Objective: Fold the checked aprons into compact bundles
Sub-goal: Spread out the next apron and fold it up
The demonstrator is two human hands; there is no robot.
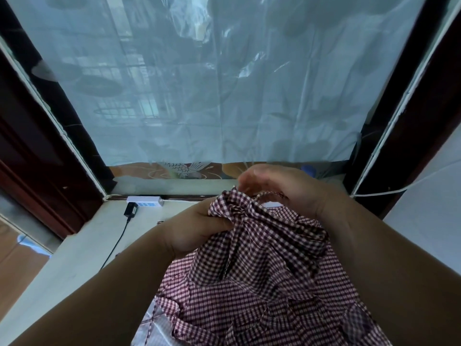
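Middle of the frame: left hand (197,231), reaching in from the lower left. Grip clenched tight on a bunched-up part of a dark red and white checked cloth apron (262,240). Holds that part up above the rest of the cloth.

Just to the upper right: right hand (282,188), a bit blurred. Fingers curled in, thumb on top. Grip looks closed on a thin checked strap (270,194) of the same apron, looping under the palm. Both hands near each other, not touching.

Lower middle and lower right of the frame: the apron cloth, falling from the hands into a crumpled heap of checked cloth (249,308). Cannot tell how many aprons in that heap. All of it on a pale flat bench (74,265).

Far edge of the bench, to the left of the hands: a long white plastic power strip (144,200). Right in front of it, a small black boxy plug (131,210). From the plug, a thin black cable (117,243), running down across the bench to the left arm and hidden behind it.

Upper part of the frame: a big pale see-through plastic sheet (224,83), wrinkled and shiny, hanging behind the bench. On both sides of it, a dark brown wooden frame (37,146).
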